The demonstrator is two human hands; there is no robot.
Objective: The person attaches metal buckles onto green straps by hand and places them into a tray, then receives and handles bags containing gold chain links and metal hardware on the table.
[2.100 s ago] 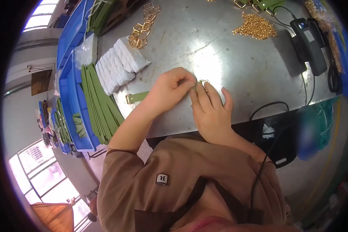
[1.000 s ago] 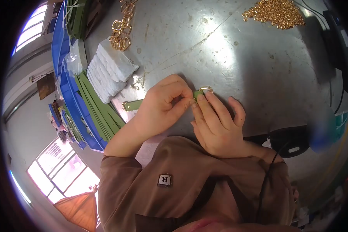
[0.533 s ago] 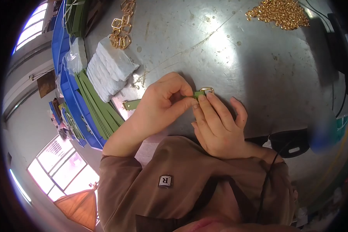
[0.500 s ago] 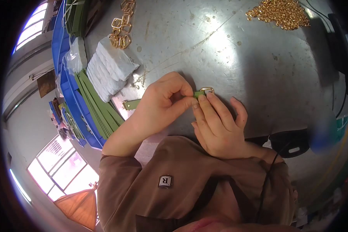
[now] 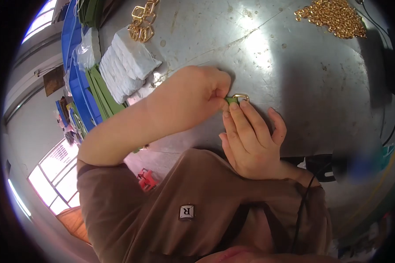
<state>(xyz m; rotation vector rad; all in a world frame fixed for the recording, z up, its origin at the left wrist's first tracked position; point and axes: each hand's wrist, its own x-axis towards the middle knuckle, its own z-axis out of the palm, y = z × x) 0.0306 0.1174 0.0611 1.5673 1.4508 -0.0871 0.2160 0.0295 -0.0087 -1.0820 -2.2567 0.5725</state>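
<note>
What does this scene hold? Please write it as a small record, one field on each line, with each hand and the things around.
Left hand: thumb and finger pinched at the green strap
Right hand: fingers extended, fingertips on the strap, near the gold ring
Strap visibility: short piece between the hands; the rest hidden
Surface: metal tabletop
Picture's upper right: pile of small gold pieces
Picture's upper left: larger gold rings, white packets
Picture's left: green strips, blue bin
</note>
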